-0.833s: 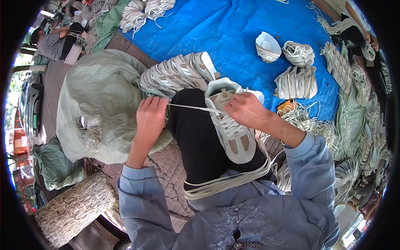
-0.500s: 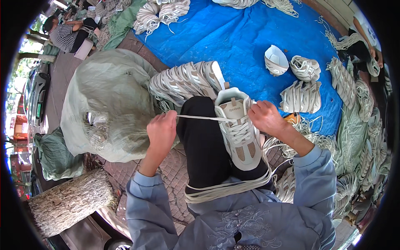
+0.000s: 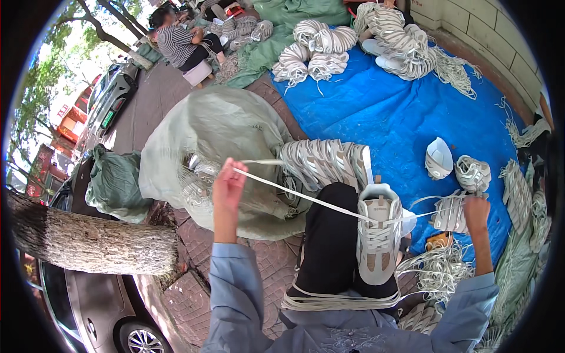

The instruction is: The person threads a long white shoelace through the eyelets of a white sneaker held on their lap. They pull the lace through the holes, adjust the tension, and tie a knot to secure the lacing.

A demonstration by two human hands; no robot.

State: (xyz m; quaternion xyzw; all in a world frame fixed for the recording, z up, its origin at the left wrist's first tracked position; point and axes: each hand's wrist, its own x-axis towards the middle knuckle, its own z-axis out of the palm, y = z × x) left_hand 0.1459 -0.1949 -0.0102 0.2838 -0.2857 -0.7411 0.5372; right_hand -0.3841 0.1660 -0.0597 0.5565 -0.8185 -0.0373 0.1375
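A beige and white sneaker upper (image 3: 379, 259) rests on my right thigh, toe toward me, with white lacing criss-crossed up its front. From its top eyelets a flat white shoelace (image 3: 294, 191) runs out to both sides, stretched fairly taut. My left hand (image 3: 229, 179), raised at the left, pinches one end, and a loose tail trails from it. Out to the right, my right hand (image 3: 477, 213) is closed round the other end. Neither hand touches the upper. A bundle of spare laces (image 3: 341, 301) lies across my lap.
Nested sneaker uppers (image 3: 323, 162) lean beside my knee, against a large pale sack (image 3: 218, 123). More uppers (image 3: 447, 215) lie on the blue tarp (image 3: 376, 112), near tangled laces (image 3: 438, 267). A tree trunk (image 3: 100, 235) and parked car (image 3: 112, 312) are at left. Another person (image 3: 179, 47) sits far off.
Both hands have drawn apart from the upper, left hand up and outward, right hand far to the right, pulling the lace ends out. The view has shifted, showing more tarp and street.
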